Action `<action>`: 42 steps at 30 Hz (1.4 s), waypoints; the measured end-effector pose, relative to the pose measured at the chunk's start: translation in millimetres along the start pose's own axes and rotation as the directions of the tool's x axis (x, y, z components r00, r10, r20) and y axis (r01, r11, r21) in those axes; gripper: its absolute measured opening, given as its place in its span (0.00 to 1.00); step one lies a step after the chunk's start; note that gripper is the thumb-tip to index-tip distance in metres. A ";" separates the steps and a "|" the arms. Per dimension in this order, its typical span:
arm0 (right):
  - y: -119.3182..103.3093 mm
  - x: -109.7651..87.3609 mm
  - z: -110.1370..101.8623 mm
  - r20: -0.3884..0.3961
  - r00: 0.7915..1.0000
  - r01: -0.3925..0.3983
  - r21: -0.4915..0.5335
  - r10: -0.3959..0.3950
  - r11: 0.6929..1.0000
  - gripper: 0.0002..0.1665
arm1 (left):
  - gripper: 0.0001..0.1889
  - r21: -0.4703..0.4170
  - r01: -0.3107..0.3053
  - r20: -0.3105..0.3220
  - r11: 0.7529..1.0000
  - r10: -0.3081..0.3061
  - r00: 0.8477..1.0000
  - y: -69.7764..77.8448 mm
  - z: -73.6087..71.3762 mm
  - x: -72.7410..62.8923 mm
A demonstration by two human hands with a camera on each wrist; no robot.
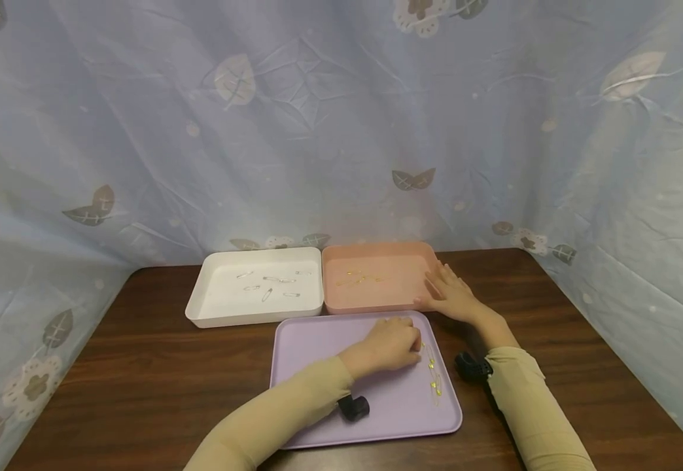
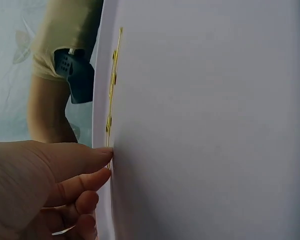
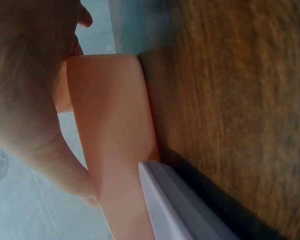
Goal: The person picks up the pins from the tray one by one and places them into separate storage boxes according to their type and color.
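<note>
My left hand (image 1: 385, 343) is over the right part of a lilac tray (image 1: 312, 333). In the left wrist view its thumb and index finger pinch one of the gold safety pins (image 2: 110, 100), by the tray's raised edge. More gold safety pins (image 1: 434, 376) lie in a line down the right side of that tray. My right hand (image 1: 453, 294) rests at the near right corner of a pink tray (image 1: 371, 301), fingers spread. In the right wrist view the thumb touches the pink rim, while the other fingertips are partly hidden behind the tray's corner.
A white tray (image 1: 218, 307) with several silver safety pins (image 1: 267, 294) stands left of the pink one. Several gold safety pins (image 1: 362, 279) lie inside the pink tray. Everything stands on a dark wooden table (image 1: 159, 379), with a patterned curtain (image 1: 318, 131) behind.
</note>
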State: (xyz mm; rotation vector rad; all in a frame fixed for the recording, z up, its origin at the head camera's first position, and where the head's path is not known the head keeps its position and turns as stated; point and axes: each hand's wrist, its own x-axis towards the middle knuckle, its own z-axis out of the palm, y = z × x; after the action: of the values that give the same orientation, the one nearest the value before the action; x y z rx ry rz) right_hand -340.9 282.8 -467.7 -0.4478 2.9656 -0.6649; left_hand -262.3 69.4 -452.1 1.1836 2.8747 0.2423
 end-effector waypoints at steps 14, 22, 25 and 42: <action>1.1 -1.5 2.0 -0.034 0.999 0.039 0.029 -0.038 0.999 0.58 | 0.07 -0.035 0.073 0.019 0.997 -0.072 0.997 1.2 -1.3 11.1; 0.6 -0.3 -0.5 0.006 1.000 -0.007 -0.009 0.007 1.000 0.54 | 0.03 -0.072 0.125 0.069 0.990 -0.120 0.990 6.7 -5.7 14.8; 0.9 0.4 -0.8 0.009 1.000 -0.009 -0.019 0.009 1.000 0.54 | 0.04 -0.068 0.140 0.065 0.988 -0.136 0.989 7.0 -3.9 17.3; -1.0 0.0 -1.3 0.016 1.000 -0.014 -0.001 0.014 1.000 0.53 | 0.11 -0.095 0.174 0.083 0.980 -0.166 0.983 -8.8 -4.3 19.5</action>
State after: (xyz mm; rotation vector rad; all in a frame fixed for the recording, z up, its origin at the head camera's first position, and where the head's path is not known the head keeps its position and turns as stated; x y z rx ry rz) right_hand -340.8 282.5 -466.2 -0.4302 2.9514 -0.6551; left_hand -282.6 76.3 -448.4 0.9041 2.8390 0.3285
